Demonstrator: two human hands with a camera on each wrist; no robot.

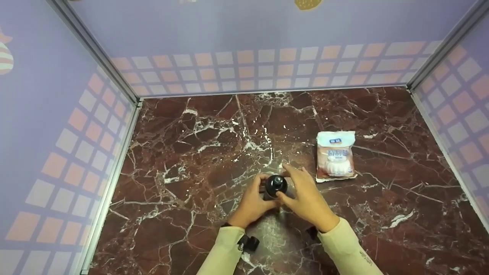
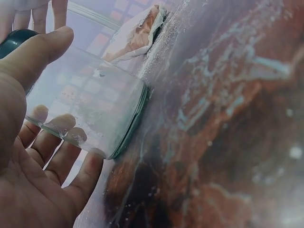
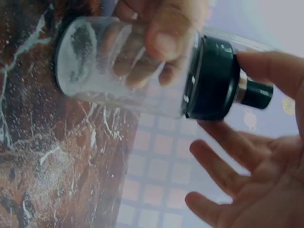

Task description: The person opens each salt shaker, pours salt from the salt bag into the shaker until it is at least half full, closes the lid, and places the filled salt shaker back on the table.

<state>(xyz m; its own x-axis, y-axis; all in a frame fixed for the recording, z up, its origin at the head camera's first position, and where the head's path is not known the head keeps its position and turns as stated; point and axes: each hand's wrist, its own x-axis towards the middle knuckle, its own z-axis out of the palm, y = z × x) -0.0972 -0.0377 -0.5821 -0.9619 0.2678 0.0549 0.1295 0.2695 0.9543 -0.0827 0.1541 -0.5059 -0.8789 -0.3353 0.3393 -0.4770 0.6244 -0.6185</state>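
A clear glass jar (image 2: pixel 107 92) with a black lid (image 3: pixel 213 78) stands on the marble-patterned table, a small knob or spout on top of the lid. Some white residue clings inside near its base. My left hand (image 1: pixel 250 202) holds the glass body from the left, thumb on one side and fingers round the other. At the lid is my right hand (image 1: pixel 305 196); its thumb and forefinger pinch the rim while the other fingers spread away from the glass. From the head view, the hands and lid hide most of the glass.
A white and brown packet (image 1: pixel 336 156) lies on the table to the right of the jar. White grains (image 1: pixel 266 139) are scattered over the marble-patterned table (image 1: pixel 160 214) beyond the hands. Checked purple panels (image 1: pixel 244 34) enclose the back and both sides.
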